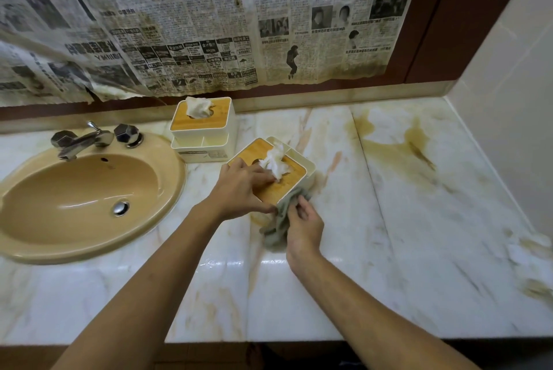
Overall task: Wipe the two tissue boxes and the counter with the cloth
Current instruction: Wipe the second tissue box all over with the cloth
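Head view: I see my left hand (239, 187) laid palm-down on the wooden lid of the near tissue box (281, 187), fingers spread flat and closed on nothing, pressing beside the white tissue (273, 163) that stands out of the lid's slot. My right hand (303, 227) is closed around a grey-green cloth (282, 217), which is bunched against the box's near lower corner and trails down onto the bench (419, 220). The near box sits tilted at an angle to the bench edge, roughly at the middle of the marble surface. The far tissue box (203, 127) stands upright against the back wall, just beside the near one and apart from both hands, with its own tissue pulled up. To the left, a tan sink (167, 190) with a chrome tap (82, 142) is set into the bench. Brown stains (416, 142) mark the marble to the right. Newspaper sheets (209, 25) cover the wall behind.
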The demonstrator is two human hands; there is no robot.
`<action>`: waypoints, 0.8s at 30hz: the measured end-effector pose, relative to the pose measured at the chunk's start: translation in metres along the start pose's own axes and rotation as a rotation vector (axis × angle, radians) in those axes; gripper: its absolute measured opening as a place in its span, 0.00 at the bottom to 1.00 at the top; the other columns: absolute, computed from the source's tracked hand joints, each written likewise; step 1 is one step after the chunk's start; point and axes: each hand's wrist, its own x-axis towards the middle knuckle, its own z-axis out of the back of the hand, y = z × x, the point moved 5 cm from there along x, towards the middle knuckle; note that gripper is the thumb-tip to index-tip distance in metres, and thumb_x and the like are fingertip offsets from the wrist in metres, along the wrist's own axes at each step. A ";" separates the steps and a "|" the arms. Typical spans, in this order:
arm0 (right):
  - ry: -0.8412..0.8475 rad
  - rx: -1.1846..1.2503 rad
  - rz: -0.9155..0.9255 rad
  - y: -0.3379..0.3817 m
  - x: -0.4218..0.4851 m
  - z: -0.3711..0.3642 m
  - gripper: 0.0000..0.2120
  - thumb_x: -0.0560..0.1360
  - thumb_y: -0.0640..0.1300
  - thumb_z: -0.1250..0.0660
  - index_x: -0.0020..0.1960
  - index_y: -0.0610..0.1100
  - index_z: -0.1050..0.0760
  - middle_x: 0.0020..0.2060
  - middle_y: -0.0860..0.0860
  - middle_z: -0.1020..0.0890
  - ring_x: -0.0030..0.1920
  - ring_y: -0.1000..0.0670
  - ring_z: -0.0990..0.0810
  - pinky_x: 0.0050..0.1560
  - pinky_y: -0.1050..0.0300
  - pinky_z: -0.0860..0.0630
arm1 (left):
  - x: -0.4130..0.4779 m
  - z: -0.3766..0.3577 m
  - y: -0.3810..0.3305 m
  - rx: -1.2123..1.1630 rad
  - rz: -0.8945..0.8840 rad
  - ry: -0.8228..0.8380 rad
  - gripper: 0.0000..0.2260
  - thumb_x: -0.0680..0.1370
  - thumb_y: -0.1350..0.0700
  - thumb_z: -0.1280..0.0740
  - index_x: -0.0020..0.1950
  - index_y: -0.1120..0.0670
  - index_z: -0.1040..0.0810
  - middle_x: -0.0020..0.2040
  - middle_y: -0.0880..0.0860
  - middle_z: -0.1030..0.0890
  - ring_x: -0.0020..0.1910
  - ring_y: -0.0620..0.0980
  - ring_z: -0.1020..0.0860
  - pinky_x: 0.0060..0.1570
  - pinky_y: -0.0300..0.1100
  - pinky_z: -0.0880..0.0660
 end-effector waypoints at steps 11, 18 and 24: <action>-0.042 -0.007 0.035 0.027 0.015 -0.005 0.17 0.80 0.38 0.34 0.69 0.39 0.26 0.57 0.46 0.17 0.55 0.54 0.17 0.55 0.57 0.19 | 0.000 -0.001 0.004 0.004 -0.007 -0.010 0.30 0.64 0.31 0.30 0.64 0.37 0.23 0.59 0.37 0.23 0.52 0.48 0.37 0.47 0.48 0.41; -0.050 0.015 0.028 0.036 0.027 -0.011 0.15 0.81 0.41 0.36 0.67 0.39 0.24 0.56 0.43 0.17 0.54 0.46 0.18 0.54 0.54 0.18 | 0.001 -0.002 0.004 0.014 -0.006 -0.007 0.30 0.63 0.30 0.31 0.64 0.37 0.23 0.59 0.37 0.23 0.52 0.47 0.37 0.45 0.47 0.45; -0.106 -0.095 -0.006 0.067 0.069 0.000 0.08 0.79 0.46 0.31 0.51 0.41 0.17 0.46 0.45 0.15 0.42 0.49 0.18 0.34 0.61 0.22 | 0.001 -0.002 0.005 0.011 0.005 0.016 0.30 0.63 0.30 0.31 0.64 0.37 0.23 0.59 0.37 0.23 0.53 0.47 0.37 0.47 0.48 0.44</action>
